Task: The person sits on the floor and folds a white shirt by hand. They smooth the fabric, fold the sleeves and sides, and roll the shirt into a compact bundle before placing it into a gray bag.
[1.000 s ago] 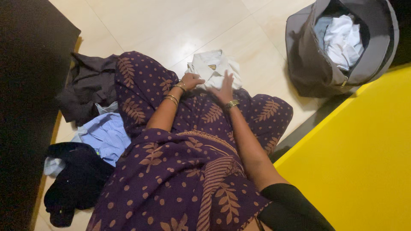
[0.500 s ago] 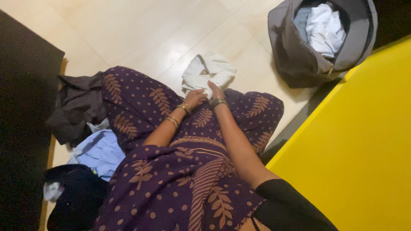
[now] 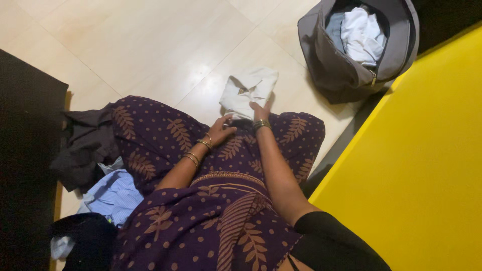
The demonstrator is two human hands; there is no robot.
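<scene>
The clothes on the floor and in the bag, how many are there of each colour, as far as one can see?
White: 2, the folded shirt under both hands and a crumpled garment in the grey bag
Light blue: 2, a striped shirt on the floor, another piece in the bag
Dark: 2, a grey-brown heap and a black one
Total: 6 visible

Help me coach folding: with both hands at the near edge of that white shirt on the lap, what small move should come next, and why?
Probably press the folded white shirt flat: the right hand already rests on it, the left hand sits at its near edge, and its top looks puffy.
</scene>
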